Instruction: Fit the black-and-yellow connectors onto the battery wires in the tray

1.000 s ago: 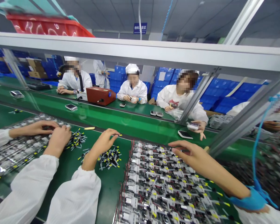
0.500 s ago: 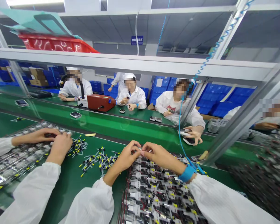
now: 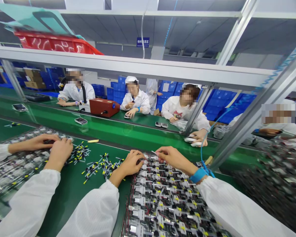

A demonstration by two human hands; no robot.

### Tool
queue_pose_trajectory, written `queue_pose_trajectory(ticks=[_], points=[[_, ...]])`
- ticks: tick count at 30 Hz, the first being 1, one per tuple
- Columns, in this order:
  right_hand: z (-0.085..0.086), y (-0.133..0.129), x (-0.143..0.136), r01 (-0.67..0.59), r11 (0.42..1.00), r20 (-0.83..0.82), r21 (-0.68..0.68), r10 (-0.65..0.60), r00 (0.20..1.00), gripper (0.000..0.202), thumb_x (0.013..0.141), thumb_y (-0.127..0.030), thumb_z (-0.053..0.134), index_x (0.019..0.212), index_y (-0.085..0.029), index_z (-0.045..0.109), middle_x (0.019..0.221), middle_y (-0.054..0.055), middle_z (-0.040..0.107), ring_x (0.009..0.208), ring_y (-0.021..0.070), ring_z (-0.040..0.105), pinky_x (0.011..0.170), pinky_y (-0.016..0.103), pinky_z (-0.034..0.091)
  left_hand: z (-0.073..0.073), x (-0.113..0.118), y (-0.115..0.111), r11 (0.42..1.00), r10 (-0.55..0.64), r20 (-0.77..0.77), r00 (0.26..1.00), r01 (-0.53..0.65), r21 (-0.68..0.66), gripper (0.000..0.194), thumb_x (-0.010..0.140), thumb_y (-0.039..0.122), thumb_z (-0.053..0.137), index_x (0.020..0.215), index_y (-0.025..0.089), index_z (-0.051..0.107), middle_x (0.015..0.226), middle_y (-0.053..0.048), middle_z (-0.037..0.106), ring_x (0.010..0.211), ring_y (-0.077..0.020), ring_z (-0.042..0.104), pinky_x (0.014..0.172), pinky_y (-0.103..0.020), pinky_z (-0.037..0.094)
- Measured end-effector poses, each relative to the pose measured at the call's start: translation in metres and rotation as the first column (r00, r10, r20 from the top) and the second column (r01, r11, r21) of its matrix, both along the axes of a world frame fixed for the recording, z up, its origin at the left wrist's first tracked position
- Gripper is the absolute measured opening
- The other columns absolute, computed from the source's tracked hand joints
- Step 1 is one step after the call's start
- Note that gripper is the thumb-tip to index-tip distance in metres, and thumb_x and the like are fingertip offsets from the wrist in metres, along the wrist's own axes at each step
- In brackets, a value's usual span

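A clear plastic tray (image 3: 132,205) lies before me, packed with rows of small assemblies with white blocks, red wires and yellow-tipped grey strips. At its far left corner my left hand (image 3: 131,163) rests with bent fingers; what lies under the fingertips is too small to make out. My right hand (image 3: 172,158), with a blue band (image 3: 198,175) at the wrist, pinches a small part with a grey strip (image 3: 154,152) just above the far row. Left of my hands, loose yellow-tipped strip parts (image 3: 102,166) lie scattered on the green bench (image 3: 74,191).
A co-worker's hands (image 3: 55,149) work over another tray (image 3: 17,169) at left. Beyond runs a green conveyor (image 3: 118,131) with a white device (image 3: 81,121) on it. A metal post (image 3: 246,121) slants at right, beside blurred stacked assemblies (image 3: 268,181). Several people sit opposite.
My hands, together over the far edge of the tray before, are now apart. The left has lowered to the tray corner, and the right has moved slightly right with the strip part.
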State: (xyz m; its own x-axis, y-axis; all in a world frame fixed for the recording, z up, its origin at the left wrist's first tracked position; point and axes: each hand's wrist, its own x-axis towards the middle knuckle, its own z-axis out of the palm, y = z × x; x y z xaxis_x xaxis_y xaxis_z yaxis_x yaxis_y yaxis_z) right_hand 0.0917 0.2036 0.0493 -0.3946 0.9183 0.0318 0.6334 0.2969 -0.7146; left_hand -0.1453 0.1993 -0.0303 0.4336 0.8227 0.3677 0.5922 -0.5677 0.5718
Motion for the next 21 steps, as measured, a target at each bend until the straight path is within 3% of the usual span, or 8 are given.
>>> queue_pose_trajectory(ticks=[9,14,21], points=[[-0.009,0.004,-0.01,0.07,0.996,0.11,0.052,-0.076,0.991,0.008,0.081,-0.019,0.063,0.079,-0.017,0.071,0.066,-0.002,0.064,0.061,0.0128,0.056,0.058,0.023,0.039,-0.001,0.005,0.0,0.998,-0.054,-0.07,0.996,0.055,0.015,0.022,0.089,0.012,0.049,0.098,0.023,0.066,0.109,-0.004,0.064,0.113,-0.0238,0.046,0.104,-0.041,0.036],[-0.023,0.013,-0.024,0.051,0.999,0.124,0.019,-0.053,0.991,0.013,0.092,-0.027,0.066,0.086,-0.015,0.065,0.072,-0.003,0.061,0.062,0.0117,0.057,0.063,0.026,0.048,-0.002,0.007,-0.002,0.996,-0.092,-0.074,0.993,0.093,0.012,0.032,0.085,0.002,0.043,0.096,0.024,0.063,0.106,-0.002,0.065,0.112,-0.0223,0.048,0.102,-0.039,0.036],[-0.038,0.015,-0.042,0.001,0.999,0.055,-0.047,0.002,0.998,0.017,0.099,-0.031,0.059,0.1,-0.014,0.064,0.085,0.0,0.066,0.071,0.013,0.064,0.069,0.03,0.054,-0.005,0.007,0.0,0.999,-0.028,-0.033,0.999,0.029,0.026,0.023,0.088,0.007,0.043,0.101,0.022,0.056,0.106,-0.004,0.062,0.107,-0.021,0.051,0.098,-0.037,0.041]])
